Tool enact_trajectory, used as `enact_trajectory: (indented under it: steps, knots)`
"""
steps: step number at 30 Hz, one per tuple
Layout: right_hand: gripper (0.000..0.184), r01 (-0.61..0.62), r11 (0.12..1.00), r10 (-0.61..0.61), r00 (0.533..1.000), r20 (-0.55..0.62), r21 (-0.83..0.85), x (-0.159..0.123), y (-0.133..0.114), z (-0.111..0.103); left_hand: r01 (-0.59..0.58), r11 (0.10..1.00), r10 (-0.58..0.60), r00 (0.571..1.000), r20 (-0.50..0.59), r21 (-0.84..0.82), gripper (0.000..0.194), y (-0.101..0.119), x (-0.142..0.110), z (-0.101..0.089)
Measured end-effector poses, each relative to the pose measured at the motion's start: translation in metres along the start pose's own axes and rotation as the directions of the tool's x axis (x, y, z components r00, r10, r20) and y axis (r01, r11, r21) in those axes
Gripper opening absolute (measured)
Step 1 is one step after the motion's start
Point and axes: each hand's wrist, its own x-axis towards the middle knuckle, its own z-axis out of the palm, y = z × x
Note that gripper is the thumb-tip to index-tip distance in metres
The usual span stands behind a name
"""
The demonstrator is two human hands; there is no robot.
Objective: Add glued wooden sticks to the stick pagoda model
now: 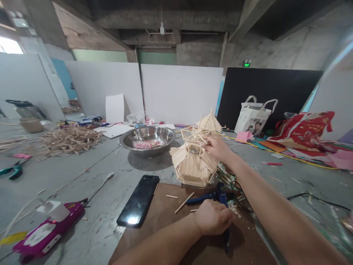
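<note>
1. Your left hand (215, 218) grips the blue tool (221, 196).
2. Your right hand (217, 148) pinches the model (196, 167), beyond the board (162, 213).
3. You appear to be adjusting the model; the next move likely calls for light pressure.

I am bare-armed, from the edge of view up to the fingers (225, 214). My left forearm (168, 239) at six o'clock is smooth and rounded, narrowing at the wrist (197, 225) before the broad-backed left hand (213, 217) at five. My right forearm (261, 191), at four, tapers evenly to the right hand (217, 148) past three, its nails too small to make out
</note>
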Motion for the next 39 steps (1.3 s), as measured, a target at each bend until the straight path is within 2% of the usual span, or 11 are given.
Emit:
enact_trajectory:
  steps: [3,7,14,18,25,29,31,33,35,37,39]
  knots:
    - [0.02,0.029,0.98,-0.029,1.0,0.0,-0.195,-0.002,-0.004,-0.004,-0.006,1.0,0.006,1.0,0.002,-0.003,0.018,0.0,0.0,0.001]
    - [0.028,0.055,0.955,-0.06,0.998,-0.009,-0.292,-0.009,-0.006,-0.009,0.002,1.0,-0.002,1.0,-0.002,-0.009,0.019,0.001,0.0,0.0]
    - [0.023,0.101,0.995,-0.103,0.988,-0.117,-0.023,-0.032,-0.003,-0.019,0.008,1.0,-0.008,1.0,0.02,-0.011,0.017,0.001,0.0,-0.001]
    - [0.02,0.057,0.963,0.007,0.971,-0.237,0.263,-0.051,-0.009,-0.027,0.002,1.0,-0.001,1.0,0.024,-0.018,0.017,0.0,-0.001,0.001]
    - [0.012,0.3,0.599,0.097,0.893,-0.44,0.742,-0.063,-0.024,-0.041,0.01,1.0,-0.01,0.999,0.042,-0.017,0.017,0.001,-0.001,0.0]
    - [0.012,0.249,0.399,0.083,0.949,-0.306,0.883,-0.057,-0.028,-0.041,0.011,1.0,-0.01,0.999,0.049,-0.024,0.018,0.001,0.0,-0.002]
    - [0.013,0.149,0.366,0.091,0.977,-0.194,0.919,-0.052,-0.028,-0.039,0.02,1.0,-0.019,0.999,0.051,-0.022,0.017,0.001,0.001,-0.002]
    - [0.015,0.02,0.438,0.142,0.986,-0.091,0.899,-0.046,-0.027,-0.034,0.026,0.999,-0.025,0.999,0.048,-0.021,0.017,0.001,0.0,-0.002]
    - [0.02,-0.092,0.635,0.217,0.974,-0.063,0.767,-0.04,-0.025,-0.029,0.03,0.999,-0.029,0.999,0.041,-0.023,0.017,0.001,0.0,-0.001]
    - [0.025,-0.141,0.87,0.233,0.962,-0.142,0.472,-0.034,-0.024,-0.025,0.032,0.999,-0.031,0.999,0.035,-0.029,0.017,0.001,0.0,-0.001]
    - [0.029,-0.17,0.979,0.187,0.967,-0.171,0.111,-0.032,-0.025,-0.022,0.032,0.999,-0.032,0.999,0.025,-0.035,0.018,0.001,0.0,-0.002]
